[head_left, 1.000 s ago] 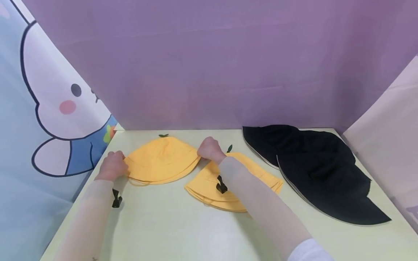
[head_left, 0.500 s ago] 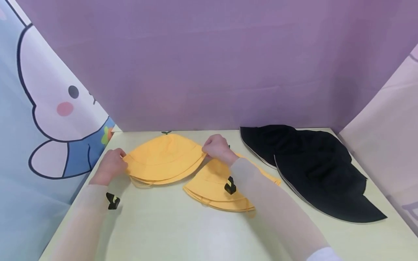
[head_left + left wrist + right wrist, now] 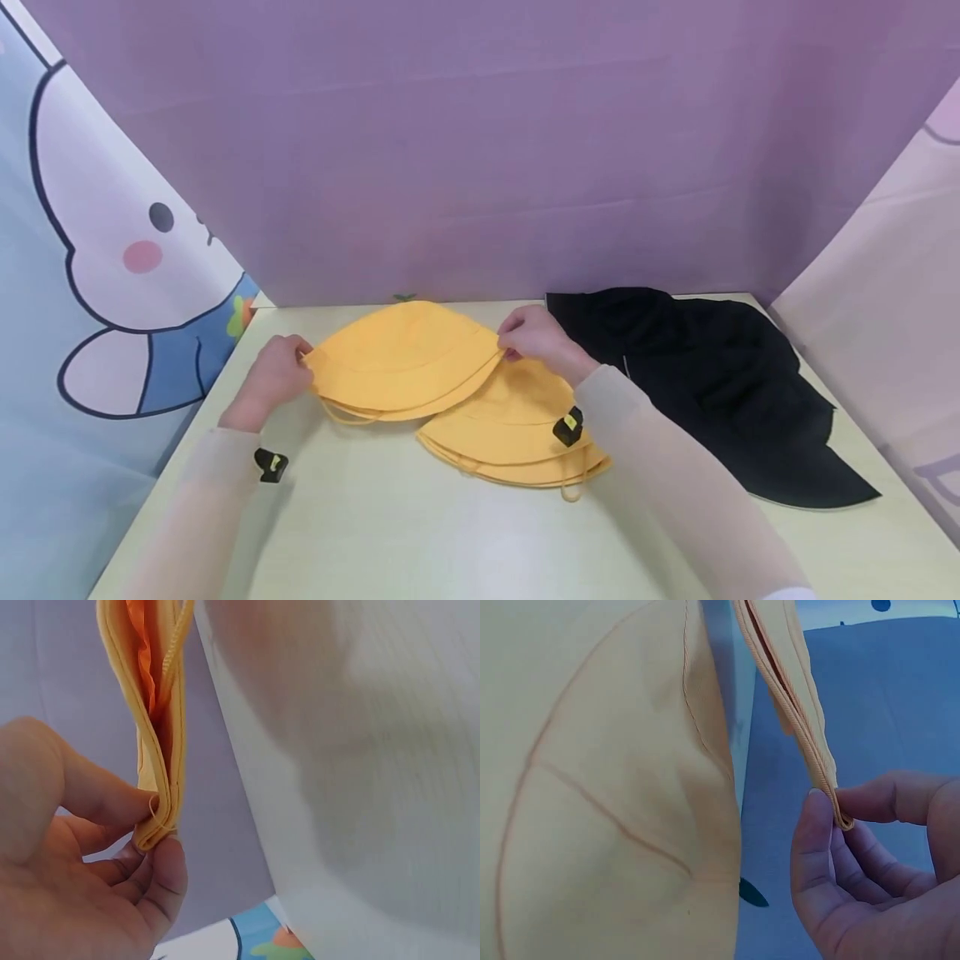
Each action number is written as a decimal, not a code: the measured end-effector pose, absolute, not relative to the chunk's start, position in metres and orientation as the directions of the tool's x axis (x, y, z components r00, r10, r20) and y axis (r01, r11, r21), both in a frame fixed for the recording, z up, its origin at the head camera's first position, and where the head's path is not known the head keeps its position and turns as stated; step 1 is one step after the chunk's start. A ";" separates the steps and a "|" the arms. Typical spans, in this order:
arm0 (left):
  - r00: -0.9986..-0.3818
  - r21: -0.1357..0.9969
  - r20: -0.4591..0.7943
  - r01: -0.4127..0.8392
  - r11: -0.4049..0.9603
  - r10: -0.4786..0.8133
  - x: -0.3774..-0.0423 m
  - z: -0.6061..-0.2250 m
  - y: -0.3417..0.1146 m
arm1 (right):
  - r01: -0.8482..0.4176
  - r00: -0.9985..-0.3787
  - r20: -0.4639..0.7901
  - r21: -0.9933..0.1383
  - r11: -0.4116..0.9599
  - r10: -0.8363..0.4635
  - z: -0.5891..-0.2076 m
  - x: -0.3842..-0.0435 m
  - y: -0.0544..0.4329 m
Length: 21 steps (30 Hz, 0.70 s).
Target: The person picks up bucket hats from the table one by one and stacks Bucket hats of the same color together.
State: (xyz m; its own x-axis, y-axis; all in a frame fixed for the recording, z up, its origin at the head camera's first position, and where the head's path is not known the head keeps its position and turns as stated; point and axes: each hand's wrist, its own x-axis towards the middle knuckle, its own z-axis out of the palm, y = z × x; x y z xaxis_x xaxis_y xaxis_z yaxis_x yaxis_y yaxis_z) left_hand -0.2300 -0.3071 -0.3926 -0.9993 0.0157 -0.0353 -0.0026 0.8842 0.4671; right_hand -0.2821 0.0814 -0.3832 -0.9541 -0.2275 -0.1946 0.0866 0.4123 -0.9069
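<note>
A yellow bucket hat (image 3: 405,358), folded flat with a small green leaf at its top, is held between both hands at the back left of the table. My left hand (image 3: 273,375) pinches the left corner of its brim; the left wrist view shows thumb and fingertips on the folded edge (image 3: 161,817). My right hand (image 3: 543,337) pinches the opposite brim corner (image 3: 841,817). Beneath and to the right lies a second yellow hat (image 3: 510,425), partly covered by the held hat and the right forearm. A thin cord loop hangs below each hat's brim.
Two black hats (image 3: 697,375) lie overlapped at the right of the pale table (image 3: 390,517). A purple cloth wall (image 3: 465,167) stands along the back edge. A printed cloth (image 3: 112,250) borders the left side and a pale one the right.
Both hands have shifted right with the held yellow hat, which has come off the table and now overlaps the second yellow hat. The other hats stay put.
</note>
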 end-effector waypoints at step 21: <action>-0.978 0.545 0.007 0.177 0.820 0.206 -0.224 -0.384 -0.249 | 0.036 -0.973 -0.138 -0.881 0.471 -0.184 -0.380 -0.255 0.167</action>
State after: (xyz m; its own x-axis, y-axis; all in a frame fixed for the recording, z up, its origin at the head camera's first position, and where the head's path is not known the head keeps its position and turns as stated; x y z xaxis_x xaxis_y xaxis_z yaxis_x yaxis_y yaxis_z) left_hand -0.2236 -0.2494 -0.3836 -0.9785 0.2063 0.0075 0.1770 0.8196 0.5449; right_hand -0.2546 0.1667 -0.3804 -0.9732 -0.1840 -0.1379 0.0359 0.4709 -0.8815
